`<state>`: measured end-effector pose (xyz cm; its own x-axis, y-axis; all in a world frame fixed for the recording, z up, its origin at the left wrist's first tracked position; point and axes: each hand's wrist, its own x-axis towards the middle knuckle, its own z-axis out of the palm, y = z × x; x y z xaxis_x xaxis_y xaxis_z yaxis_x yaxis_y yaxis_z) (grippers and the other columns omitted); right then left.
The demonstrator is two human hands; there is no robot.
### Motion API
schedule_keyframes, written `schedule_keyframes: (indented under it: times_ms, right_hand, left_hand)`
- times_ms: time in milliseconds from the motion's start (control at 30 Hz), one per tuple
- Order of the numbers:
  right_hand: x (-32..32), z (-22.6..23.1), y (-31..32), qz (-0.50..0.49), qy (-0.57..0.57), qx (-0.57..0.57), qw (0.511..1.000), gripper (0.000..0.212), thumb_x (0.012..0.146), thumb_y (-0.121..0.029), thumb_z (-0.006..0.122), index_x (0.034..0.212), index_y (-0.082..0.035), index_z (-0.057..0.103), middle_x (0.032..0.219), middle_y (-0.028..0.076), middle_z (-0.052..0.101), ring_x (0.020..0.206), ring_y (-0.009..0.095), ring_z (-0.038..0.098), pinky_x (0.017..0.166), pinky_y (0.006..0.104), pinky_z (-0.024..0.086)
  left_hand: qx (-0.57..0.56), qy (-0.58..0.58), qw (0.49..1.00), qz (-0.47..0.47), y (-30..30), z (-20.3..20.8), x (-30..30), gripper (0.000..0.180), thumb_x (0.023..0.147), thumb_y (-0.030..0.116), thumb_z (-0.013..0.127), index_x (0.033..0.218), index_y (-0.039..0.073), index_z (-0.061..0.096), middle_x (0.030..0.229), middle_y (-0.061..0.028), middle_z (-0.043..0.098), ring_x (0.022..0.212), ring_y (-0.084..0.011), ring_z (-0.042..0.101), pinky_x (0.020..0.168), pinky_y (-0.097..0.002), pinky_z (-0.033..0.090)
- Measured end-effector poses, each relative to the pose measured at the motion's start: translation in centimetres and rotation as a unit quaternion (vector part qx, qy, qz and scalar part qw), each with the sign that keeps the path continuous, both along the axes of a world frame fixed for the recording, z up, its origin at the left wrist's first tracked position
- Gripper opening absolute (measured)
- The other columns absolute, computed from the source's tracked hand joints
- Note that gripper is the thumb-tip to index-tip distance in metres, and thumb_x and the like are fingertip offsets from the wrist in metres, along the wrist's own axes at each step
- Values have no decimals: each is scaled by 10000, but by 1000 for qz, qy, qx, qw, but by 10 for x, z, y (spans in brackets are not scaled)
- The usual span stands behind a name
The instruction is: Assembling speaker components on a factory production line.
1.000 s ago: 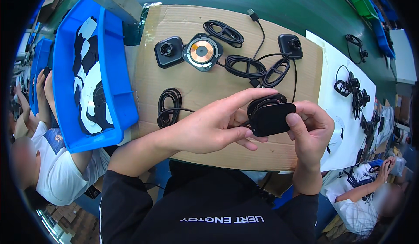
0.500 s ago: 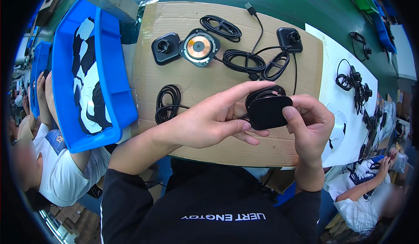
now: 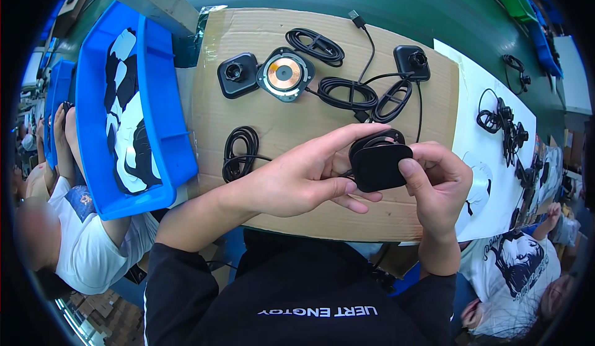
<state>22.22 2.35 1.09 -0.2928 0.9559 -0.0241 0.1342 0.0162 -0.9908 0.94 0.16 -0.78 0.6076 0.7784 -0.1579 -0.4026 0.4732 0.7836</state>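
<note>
My left hand (image 3: 297,182) cradles a round-cornered black wireless charger housing (image 3: 395,136), a strip of copper-coloured coil showing at its upper rim. Over its front lies a thin, square black pad (image 3: 378,169) with rounded corners. Thumb and forefinger of my right hand (image 3: 441,188) pinch this pad at its right edge. Whether the pad touches the housing all over, I cannot tell. On the cardboard beyond my hands sits an uncovered charger with a copper coil (image 3: 284,74), beside a black square unit with a round knob (image 3: 237,74). Another such unit (image 3: 411,63) stands farther right.
Coiled black cables (image 3: 348,92) lie across the cardboard sheet (image 3: 297,113); another coil (image 3: 240,154) is by my left forearm. A blue bin (image 3: 158,104) at left holds black and white pads. More cabled units (image 3: 511,126) rest on white board at right. People sit on both sides.
The black pad and housing have dipped slightly toward me, and the pad now faces up more squarely. Both hands keep their hold. The person at right has shifted.
</note>
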Motion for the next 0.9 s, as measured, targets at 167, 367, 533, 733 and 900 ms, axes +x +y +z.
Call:
schedule_keyframes:
  times_ms: [167, 367, 533, 733, 900]
  right_hand:
    - [0, -3, -1, -2, -2, 10, 1000, 111, 784, 44, 667, 893, 28, 675, 769, 63, 647, 538, 47, 427, 460, 151, 309]
    - [0, -4, -1, -3, -1, 23, 1000, 115, 775, 53, 668, 888, 29, 673, 789, 75, 657, 540, 51, 438, 458, 152, 313]
    - [-1, -3, -2, -3, 1, 28, 1000, 118, 771, 59, 669, 886, 31, 672, 799, 83, 663, 541, 56, 447, 458, 152, 318]
    - [1, -3, -3, -1, 1, 32, 999, 126, 766, 67, 668, 887, 32, 673, 804, 90, 666, 544, 63, 459, 458, 154, 325]
    - [0, -3, -2, 5, -1, 41, 999, 133, 764, 72, 667, 890, 31, 675, 808, 94, 668, 547, 68, 469, 460, 154, 330]
  left_hand:
    - [-1, 1, 1000, -1, 0, 1, 0, 719, 836, -197, 409, 1474, 58, 196, 1326, -261, 469, 1052, -368, 628, 865, -378, 591]
    - [-3, 5, 1000, 0, 0, 3, 0, 719, 837, -198, 411, 1473, 59, 196, 1331, -252, 466, 1051, -360, 629, 870, -378, 590]
    - [2, 7, 1000, 1, 0, 3, 1, 718, 836, -200, 408, 1472, 59, 197, 1340, -247, 455, 1054, -353, 629, 877, -376, 588]
    - [-5, 12, 1000, -8, -1, 7, 0, 705, 851, -186, 408, 1470, 87, 208, 1305, -203, 471, 1057, -279, 608, 895, -361, 577]
    - [-4, 17, 1000, -10, -1, 8, 0, 703, 855, -182, 408, 1470, 98, 212, 1270, -185, 494, 1050, -252, 603, 899, -356, 574]
